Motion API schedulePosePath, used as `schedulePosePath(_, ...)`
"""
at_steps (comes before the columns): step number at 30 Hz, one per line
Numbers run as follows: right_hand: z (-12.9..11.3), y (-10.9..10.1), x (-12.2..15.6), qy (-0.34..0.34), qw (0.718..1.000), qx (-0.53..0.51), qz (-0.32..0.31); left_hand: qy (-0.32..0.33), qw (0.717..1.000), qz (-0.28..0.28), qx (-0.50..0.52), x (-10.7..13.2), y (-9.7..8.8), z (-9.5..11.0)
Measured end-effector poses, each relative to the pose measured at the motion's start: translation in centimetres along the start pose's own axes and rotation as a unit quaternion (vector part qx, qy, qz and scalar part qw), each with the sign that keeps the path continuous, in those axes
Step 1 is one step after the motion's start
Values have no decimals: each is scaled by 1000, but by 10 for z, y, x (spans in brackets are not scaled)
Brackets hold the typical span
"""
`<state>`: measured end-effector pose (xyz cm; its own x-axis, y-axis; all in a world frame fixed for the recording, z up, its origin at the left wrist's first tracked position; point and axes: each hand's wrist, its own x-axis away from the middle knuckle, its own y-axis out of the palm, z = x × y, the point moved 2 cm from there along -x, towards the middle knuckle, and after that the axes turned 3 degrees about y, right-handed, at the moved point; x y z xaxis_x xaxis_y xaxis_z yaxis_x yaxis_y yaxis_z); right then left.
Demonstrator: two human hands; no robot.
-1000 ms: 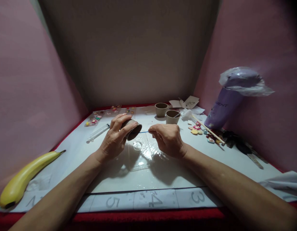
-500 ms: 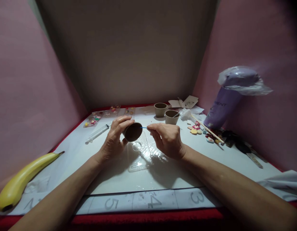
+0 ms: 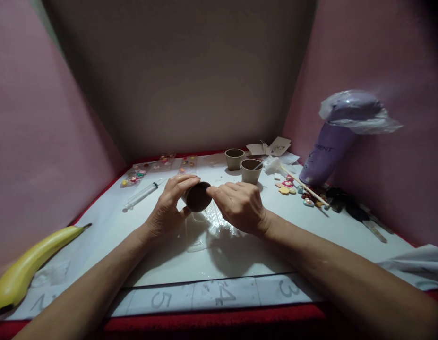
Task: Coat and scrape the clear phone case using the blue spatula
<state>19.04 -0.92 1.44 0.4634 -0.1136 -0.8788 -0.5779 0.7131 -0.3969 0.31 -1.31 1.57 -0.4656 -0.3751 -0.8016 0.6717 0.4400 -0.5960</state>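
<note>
My left hand is wrapped round a small brown cup, which it holds tilted with the mouth facing me. My right hand is closed in a pinch right at the cup's rim. The thin blue stick it held a moment ago is now hidden by the fingers and the cup's dark inside. Below the cup, a clear plastic sheet or tray lies on the white surface, catching the light.
Behind my hands stand two more cups, one with a stick in it. A syringe and bagged charms lie left, near a banana. To the right are loose charms, a wooden stick and a purple bottle.
My right hand has moved left to the cup's rim, and the blue stick has gone out of sight. My left hand still holds the cup tilted.
</note>
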Motion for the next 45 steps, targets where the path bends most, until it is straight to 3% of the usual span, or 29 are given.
schedulePosePath(5,-2,5,4,18,995,-87,-43,-19,1000,-4,22,2,-2,-5)
schedulePosePath(12,0,0,4,54,994,-95,19,-33,998,-16,60,3,-2,-4)
schedulePosePath(21,-5,3,2,12,992,-124,-24,-74,991,-22,109,5,0,0)
schedulePosePath(30,-2,3,4,63,988,-136,32,-84,985,-41,143,6,2,-1)
schedulePosePath(37,-7,2,2,18,989,-146,-29,-80,986,-30,144,4,2,2)
schedulePosePath(45,-2,-7,-2,-41,998,-32,40,-79,983,-54,159,5,2,2)
